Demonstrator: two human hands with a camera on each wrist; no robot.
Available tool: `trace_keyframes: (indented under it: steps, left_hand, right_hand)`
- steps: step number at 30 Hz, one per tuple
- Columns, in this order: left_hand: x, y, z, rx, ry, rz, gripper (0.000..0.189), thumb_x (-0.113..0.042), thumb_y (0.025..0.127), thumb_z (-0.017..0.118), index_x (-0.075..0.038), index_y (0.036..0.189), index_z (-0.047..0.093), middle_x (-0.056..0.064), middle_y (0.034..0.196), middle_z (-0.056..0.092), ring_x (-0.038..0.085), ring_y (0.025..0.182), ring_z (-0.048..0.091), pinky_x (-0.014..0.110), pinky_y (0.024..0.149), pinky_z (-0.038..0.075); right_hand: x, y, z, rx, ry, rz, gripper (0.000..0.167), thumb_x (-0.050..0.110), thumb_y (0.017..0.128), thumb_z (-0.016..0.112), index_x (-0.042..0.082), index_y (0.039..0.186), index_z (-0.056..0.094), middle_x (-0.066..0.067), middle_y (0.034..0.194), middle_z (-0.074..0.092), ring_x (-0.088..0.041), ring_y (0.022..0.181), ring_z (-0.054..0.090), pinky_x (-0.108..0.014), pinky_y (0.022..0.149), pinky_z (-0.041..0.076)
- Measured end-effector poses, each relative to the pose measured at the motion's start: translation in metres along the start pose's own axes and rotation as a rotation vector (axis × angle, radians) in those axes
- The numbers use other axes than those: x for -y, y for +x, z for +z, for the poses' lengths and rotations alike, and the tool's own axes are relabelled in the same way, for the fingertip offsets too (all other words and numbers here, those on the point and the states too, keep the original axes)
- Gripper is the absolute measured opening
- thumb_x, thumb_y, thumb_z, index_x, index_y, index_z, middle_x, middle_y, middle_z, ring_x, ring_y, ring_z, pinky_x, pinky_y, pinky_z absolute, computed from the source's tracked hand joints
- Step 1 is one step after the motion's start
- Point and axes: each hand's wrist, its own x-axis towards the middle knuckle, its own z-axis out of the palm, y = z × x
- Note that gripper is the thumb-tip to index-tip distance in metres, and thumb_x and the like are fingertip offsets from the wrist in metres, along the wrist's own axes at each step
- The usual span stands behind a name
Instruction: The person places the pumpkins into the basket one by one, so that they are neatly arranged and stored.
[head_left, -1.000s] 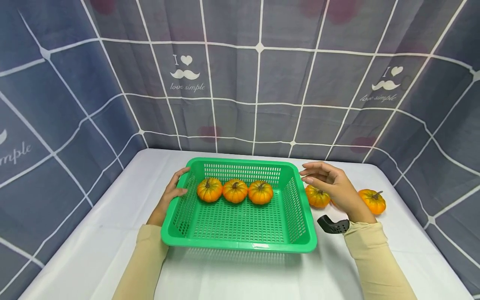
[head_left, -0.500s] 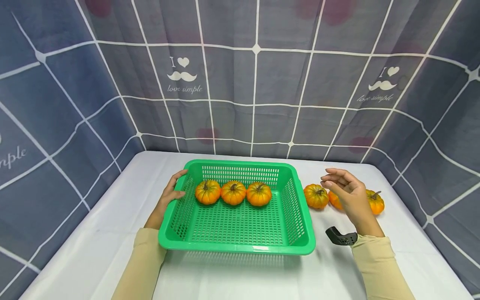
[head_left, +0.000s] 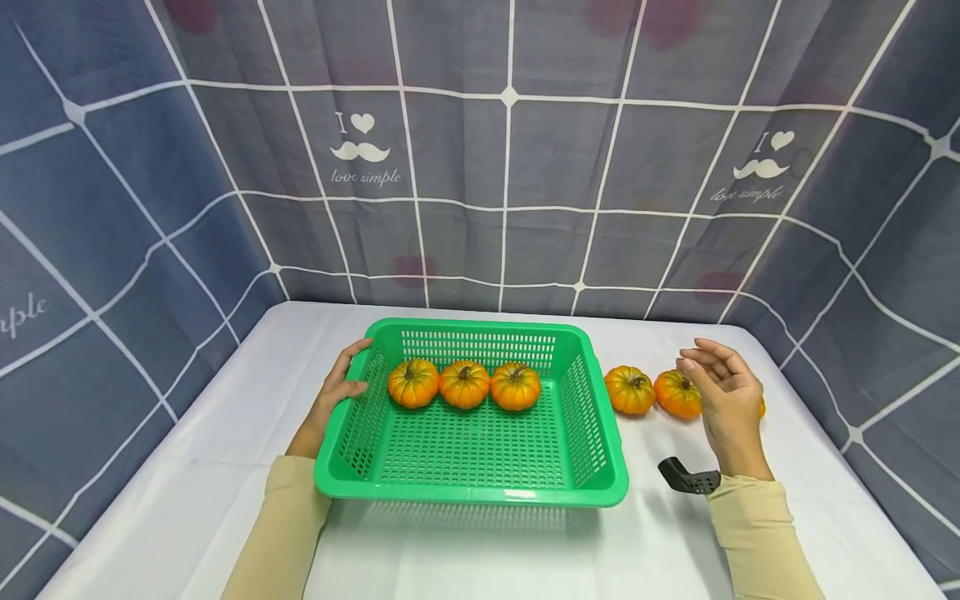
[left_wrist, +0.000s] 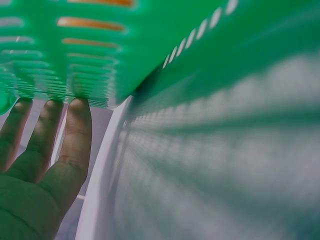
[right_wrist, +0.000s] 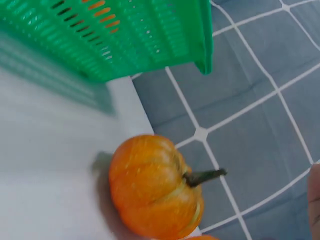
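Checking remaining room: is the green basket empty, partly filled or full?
Partly filled: the green basket holds three pumpkins in a row, with its bare slotted floor showing in front of them.

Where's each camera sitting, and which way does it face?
Head: worn there, facing forward and down at the green basket; left hand, right hand and sleeves show.
Left wrist: worn there, facing the basket's outside; fingers and palm show.
Right wrist: worn there, facing a pumpkin outside the basket; a sliver of hand shows.
Both wrist views share the basket.
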Motion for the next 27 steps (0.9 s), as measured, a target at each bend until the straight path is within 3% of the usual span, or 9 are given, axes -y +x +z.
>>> trace_keyframes:
  steps: [6, 11, 27]
  left_hand:
    - [0.000, 0.000, -0.001, 0.003, -0.013, -0.008, 0.069, 0.008, 0.094, 0.037, -0.028, 0.151, 0.053, -0.007, 0.145, 0.058, 0.008, 0.126, 0.062, 0.021, 0.101, 0.054]
    - [0.001, 0.001, -0.003, 0.030, -0.012, 0.030, 0.072, 0.010, 0.093, 0.036, -0.028, 0.151, 0.054, -0.009, 0.146, 0.057, 0.007, 0.125, 0.062, 0.020, 0.099, 0.053]
    - [0.002, 0.002, -0.004, 0.026, -0.001, 0.021, 0.075, 0.010, 0.091, 0.038, -0.031, 0.150, 0.055, -0.011, 0.144, 0.059, 0.006, 0.125, 0.061, 0.019, 0.098, 0.053]
  right_hand:
    - [-0.006, 0.002, -0.006, -0.119, 0.029, -0.100, 0.038, -0.033, 0.089, 0.059, -0.013, 0.118, 0.071, -0.012, 0.101, 0.076, -0.020, 0.092, 0.073, -0.022, 0.085, 0.061]
    - [-0.008, 0.004, -0.016, -0.207, -0.031, -0.150, 0.040, -0.030, 0.088, 0.064, -0.011, 0.122, 0.070, -0.009, 0.109, 0.076, -0.021, 0.103, 0.070, -0.021, 0.093, 0.057]
    - [-0.019, 0.006, -0.061, -0.507, -0.161, -0.198, 0.035, -0.017, 0.087, 0.077, -0.001, 0.117, 0.077, -0.004, 0.108, 0.073, -0.018, 0.105, 0.066, -0.020, 0.092, 0.052]
